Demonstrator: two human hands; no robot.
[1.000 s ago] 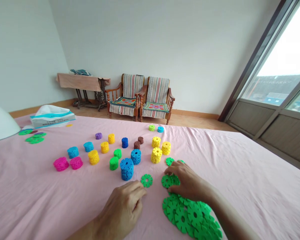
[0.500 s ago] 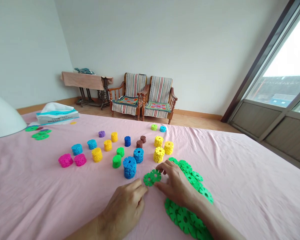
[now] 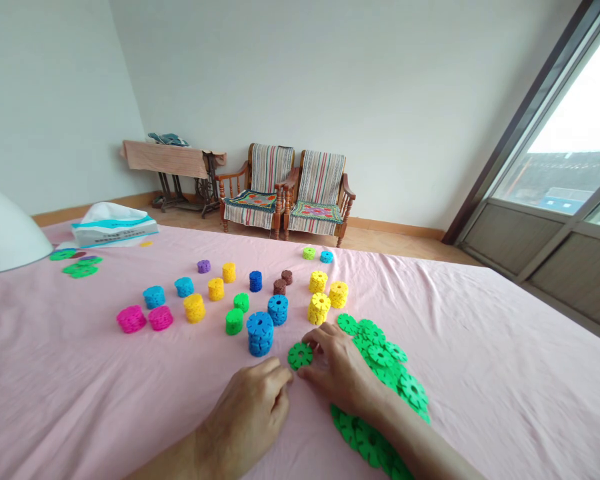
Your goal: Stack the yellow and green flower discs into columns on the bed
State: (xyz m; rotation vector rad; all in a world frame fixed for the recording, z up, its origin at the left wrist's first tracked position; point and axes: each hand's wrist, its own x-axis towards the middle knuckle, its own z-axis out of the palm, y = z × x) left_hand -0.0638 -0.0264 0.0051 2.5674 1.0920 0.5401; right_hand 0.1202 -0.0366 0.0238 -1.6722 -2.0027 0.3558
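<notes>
A green notched plastic disc (image 3: 300, 356) lies flat on the pink cloth between my two hands. My right hand (image 3: 337, 363) has thumb and fingers bent round its right edge, gripping it. On the other side, my left hand (image 3: 253, 407) rests on the cloth with fingers curled together, their tips close to the disc; what is inside them, if anything, is hidden. Beneath and beyond my right forearm spreads a loose heap of green discs (image 3: 380, 355). A tall blue disc stack (image 3: 260, 335) stands just past my left hand, and a yellow stack (image 3: 319, 309) beyond my right.
Short stacks of discs dot the cloth (image 3: 460, 353), among them pink (image 3: 131, 320), brown (image 3: 279, 287) and purple (image 3: 203, 267). At the left are loose discs (image 3: 81, 268), a tissue pack (image 3: 115, 230) and a white rounded object (image 3: 7, 233). Two armchairs (image 3: 315, 190) stand behind the table.
My right hand has moved slightly left, bringing its green disc over the other one, so the two side-by-side discs now appear as one. The left hand has barely shifted.
</notes>
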